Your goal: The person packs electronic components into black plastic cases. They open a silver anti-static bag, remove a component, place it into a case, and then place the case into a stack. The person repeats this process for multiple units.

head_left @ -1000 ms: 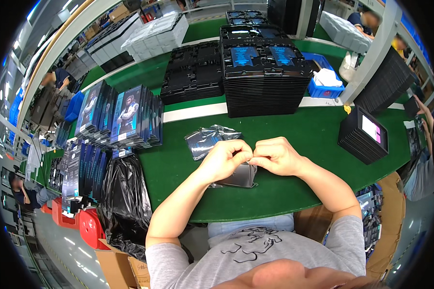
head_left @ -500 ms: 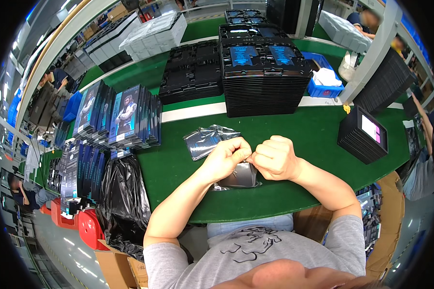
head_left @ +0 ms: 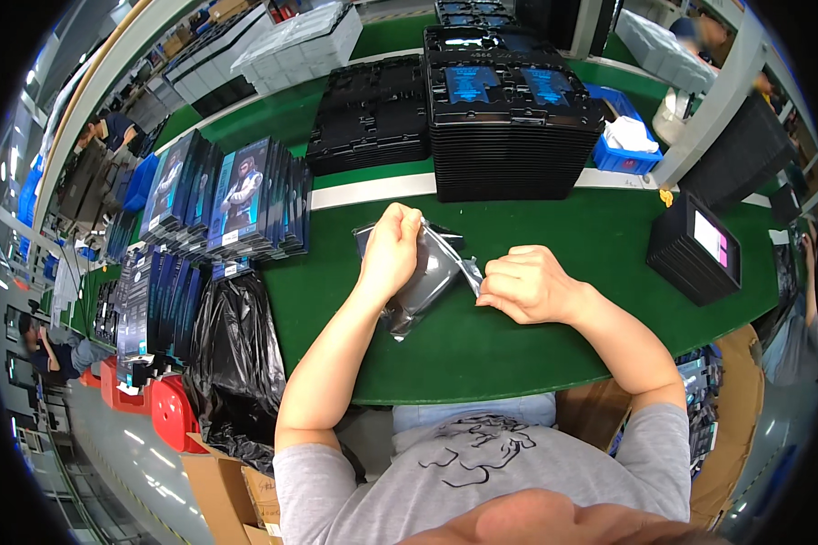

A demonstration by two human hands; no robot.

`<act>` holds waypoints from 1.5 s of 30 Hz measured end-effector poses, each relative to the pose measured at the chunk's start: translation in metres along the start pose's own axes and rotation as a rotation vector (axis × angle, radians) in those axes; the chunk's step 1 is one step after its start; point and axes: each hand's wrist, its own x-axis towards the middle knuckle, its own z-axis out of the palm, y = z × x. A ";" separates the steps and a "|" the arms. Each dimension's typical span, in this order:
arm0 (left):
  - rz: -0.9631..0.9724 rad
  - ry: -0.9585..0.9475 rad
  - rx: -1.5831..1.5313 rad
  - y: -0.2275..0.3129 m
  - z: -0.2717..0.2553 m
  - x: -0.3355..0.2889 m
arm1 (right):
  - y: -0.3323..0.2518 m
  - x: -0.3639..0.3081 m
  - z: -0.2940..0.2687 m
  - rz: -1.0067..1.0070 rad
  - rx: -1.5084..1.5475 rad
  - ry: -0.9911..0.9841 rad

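Two hands (head_left: 393, 254), dark packet (head_left: 430, 275) partly hidden, film strip (head_left: 456, 252) perhaps torn

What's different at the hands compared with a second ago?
The left hand has moved forward and left with the wrapped package, now slanted. The right hand, touching it before, is now apart and slightly farther right, pinching a stretched flap of plastic wrap. The black tray stack and printed boxes stayed put.

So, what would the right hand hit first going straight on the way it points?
The right hand would likely meet the wrapped dark packet in the left hand, just past the plastic strip it pinches. Depth is unclear; it might pass over.
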 end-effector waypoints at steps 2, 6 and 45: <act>-0.010 0.005 0.027 0.002 -0.001 -0.001 | 0.003 -0.001 -0.001 0.006 0.065 -0.034; 0.004 0.010 0.024 0.004 -0.002 -0.002 | 0.008 -0.005 -0.008 0.028 0.138 -0.102; 0.102 -0.146 0.148 0.028 0.007 -0.021 | 0.029 -0.012 0.014 0.973 0.985 0.070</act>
